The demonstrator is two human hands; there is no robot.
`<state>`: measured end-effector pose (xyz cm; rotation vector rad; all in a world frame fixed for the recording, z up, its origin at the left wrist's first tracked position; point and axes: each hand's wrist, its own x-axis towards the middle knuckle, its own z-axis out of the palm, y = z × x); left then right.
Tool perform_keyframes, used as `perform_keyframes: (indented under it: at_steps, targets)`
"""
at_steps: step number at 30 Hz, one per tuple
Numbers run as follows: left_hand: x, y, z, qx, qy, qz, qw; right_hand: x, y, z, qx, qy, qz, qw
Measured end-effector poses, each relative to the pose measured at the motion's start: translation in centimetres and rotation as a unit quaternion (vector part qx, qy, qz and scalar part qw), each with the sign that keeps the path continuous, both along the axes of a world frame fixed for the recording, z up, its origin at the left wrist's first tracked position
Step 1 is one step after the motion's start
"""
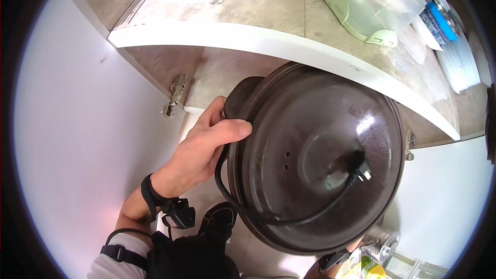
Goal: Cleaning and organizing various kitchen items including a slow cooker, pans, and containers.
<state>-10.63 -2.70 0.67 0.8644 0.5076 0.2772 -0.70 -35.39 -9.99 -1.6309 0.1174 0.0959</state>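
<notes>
A large dark brown lidded pot is tilted in front of a lower cupboard compartment, its far edge under the shelf. My left hand grips its left side by the handle, thumb over the rim. Most of my right hand is hidden behind the pot; a small part shows at the lower right rim, holding it from that side. Across the lid runs a black power cord, looping up from under my left hand. Its plug rests near the middle of the lid, prongs showing.
Above the pot is a white-edged cupboard shelf bearing a clear plastic container with green clips and white ribbed ware. White doors stand open at left and right. A metal vessel stands lower right.
</notes>
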Motion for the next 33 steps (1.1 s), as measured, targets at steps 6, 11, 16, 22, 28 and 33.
perform_keyframes:
  at_steps: [6,11,16,22,28,33]
  targets:
    - [1.1,1.4,-2.6,0.005,0.028,0.056,0.998,3.9,5.0,0.8,0.032,-0.011,0.056,0.998]
    - [1.8,3.7,-4.4,0.083,0.057,0.123,0.987,8.3,9.9,1.3,0.045,-0.03,0.098,0.994]
    - [3.2,6.4,-4.4,0.036,-0.023,0.151,0.988,12.4,14.8,2.2,0.129,-0.016,0.149,0.98]
    - [4.4,7.7,-4.9,0.057,-0.05,0.262,0.962,16.7,19.3,0.3,0.135,-0.036,0.177,0.974]
    - [6.0,12.4,-7.7,0.01,-0.083,0.344,0.935,19.5,21.4,-1.1,0.219,0.101,0.203,0.949]
    - [7.2,15.0,-8.5,0.014,-0.034,0.347,0.937,20.4,23.8,-1.4,0.27,0.157,0.158,0.937]
